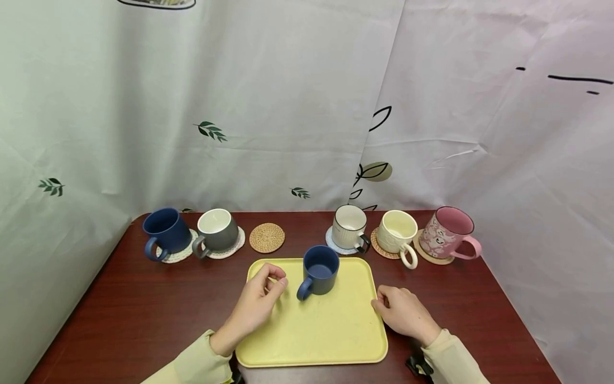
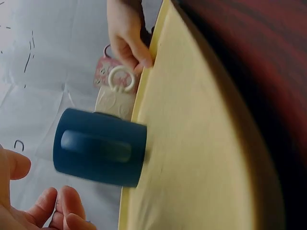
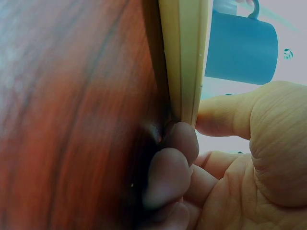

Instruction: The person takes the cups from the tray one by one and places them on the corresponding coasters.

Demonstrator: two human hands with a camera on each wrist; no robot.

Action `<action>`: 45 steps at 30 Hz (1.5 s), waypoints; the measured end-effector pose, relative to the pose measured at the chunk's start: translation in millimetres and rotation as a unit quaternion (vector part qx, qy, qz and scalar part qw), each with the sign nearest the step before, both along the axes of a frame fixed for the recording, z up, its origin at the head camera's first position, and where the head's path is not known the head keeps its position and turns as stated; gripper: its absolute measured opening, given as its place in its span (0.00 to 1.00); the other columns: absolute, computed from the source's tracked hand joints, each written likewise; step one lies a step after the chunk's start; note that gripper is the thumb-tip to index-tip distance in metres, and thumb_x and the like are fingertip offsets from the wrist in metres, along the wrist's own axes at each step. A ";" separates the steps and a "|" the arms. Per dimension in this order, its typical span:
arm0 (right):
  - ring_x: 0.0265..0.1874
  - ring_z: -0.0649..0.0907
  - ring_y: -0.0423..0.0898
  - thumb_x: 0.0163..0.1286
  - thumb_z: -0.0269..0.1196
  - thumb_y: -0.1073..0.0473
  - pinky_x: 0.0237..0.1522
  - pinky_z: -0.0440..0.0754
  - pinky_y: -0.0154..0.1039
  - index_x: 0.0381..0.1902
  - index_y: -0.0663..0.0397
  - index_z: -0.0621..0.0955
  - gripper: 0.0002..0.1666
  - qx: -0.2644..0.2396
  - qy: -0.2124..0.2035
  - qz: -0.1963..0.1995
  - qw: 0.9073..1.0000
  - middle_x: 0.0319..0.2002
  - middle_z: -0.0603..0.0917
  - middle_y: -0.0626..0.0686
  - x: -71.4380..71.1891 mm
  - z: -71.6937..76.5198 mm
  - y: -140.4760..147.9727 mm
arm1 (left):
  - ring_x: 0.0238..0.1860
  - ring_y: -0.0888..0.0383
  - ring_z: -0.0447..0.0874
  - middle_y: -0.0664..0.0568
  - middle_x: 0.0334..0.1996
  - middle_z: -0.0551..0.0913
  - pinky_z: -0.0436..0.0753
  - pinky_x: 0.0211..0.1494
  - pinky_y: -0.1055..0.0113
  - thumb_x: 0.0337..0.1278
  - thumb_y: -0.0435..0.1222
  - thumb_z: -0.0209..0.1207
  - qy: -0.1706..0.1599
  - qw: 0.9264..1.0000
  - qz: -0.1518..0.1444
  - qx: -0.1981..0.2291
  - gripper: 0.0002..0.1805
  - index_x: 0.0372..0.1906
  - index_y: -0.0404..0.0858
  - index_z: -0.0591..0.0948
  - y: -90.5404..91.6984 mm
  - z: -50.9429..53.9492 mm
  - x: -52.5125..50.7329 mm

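Observation:
A blue mug [image 1: 321, 270] stands upright on the far part of a yellow tray [image 1: 345, 330], its handle turned toward the near left. My left hand [image 1: 259, 298] is over the tray's left side, apart from the mug. Its fingers are loosely bent and hold nothing; in the left wrist view a gap shows between the fingertips [image 2: 72, 203] and the mug [image 2: 98, 146]. My right hand [image 1: 405, 313] grips the tray's right edge. In the right wrist view the thumb lies over the rim [image 3: 184, 62] and the fingers curl beneath it.
Along the back stand a dark blue mug [image 1: 166, 230], a grey mug [image 1: 221, 234], a white mug [image 1: 347, 234], a cream mug [image 1: 390, 237] and a pink mug [image 1: 441, 237], each on a coaster. A bare woven coaster [image 1: 267, 238] lies between them. Patterned cloth [image 1: 268, 106] hangs behind.

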State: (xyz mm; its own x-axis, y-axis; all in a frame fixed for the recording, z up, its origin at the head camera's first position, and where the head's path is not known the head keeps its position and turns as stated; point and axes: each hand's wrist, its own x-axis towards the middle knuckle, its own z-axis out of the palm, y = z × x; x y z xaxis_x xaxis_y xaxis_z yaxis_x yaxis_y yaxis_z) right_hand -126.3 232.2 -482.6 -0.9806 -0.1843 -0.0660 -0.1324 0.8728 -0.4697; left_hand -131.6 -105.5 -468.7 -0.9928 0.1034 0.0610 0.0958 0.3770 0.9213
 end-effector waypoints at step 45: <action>0.16 0.68 0.37 0.68 0.67 0.57 0.23 0.63 0.33 0.20 0.43 0.70 0.20 -0.001 -0.004 -0.006 1.000 0.15 0.68 0.41 -0.1 0.4 -0.6 | 0.23 0.63 0.69 0.54 0.23 0.70 0.66 0.24 0.75 0.82 0.43 0.46 -0.157 0.972 -0.078 0.160 0.24 0.38 0.23 0.74 47.6 -13.2 8.6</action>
State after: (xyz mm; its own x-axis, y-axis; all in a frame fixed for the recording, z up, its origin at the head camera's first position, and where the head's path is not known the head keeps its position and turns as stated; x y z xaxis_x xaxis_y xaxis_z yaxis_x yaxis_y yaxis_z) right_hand -126.4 231.6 -482.1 -0.9821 -0.1732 -0.0744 -0.1181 0.8730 -0.4732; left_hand -123.0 -57.9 -481.9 -0.9417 0.2787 -0.1884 -0.1756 0.0704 0.9819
